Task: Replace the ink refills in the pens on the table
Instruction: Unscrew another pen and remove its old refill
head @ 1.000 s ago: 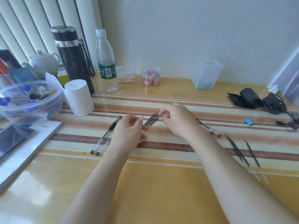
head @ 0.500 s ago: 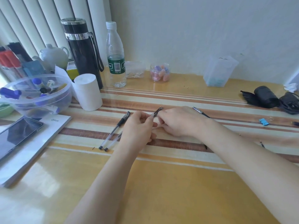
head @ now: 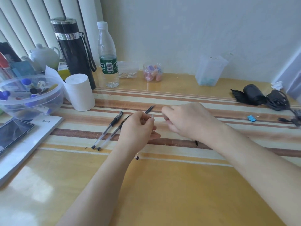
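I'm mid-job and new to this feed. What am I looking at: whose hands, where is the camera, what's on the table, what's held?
No machine here: these are a person's two bare hands, filmed by one wide-angle camera worn on the head, looking down at a striped table. The left hand pinches thin dark ink refills, whose tips stick out past its fingers. The right hand, beside it, is blurred with curled fingers; whether it holds anything I cannot tell. Two pens lie left of the hands. Farther left stand a white paper roll and a clear bowl of small items.
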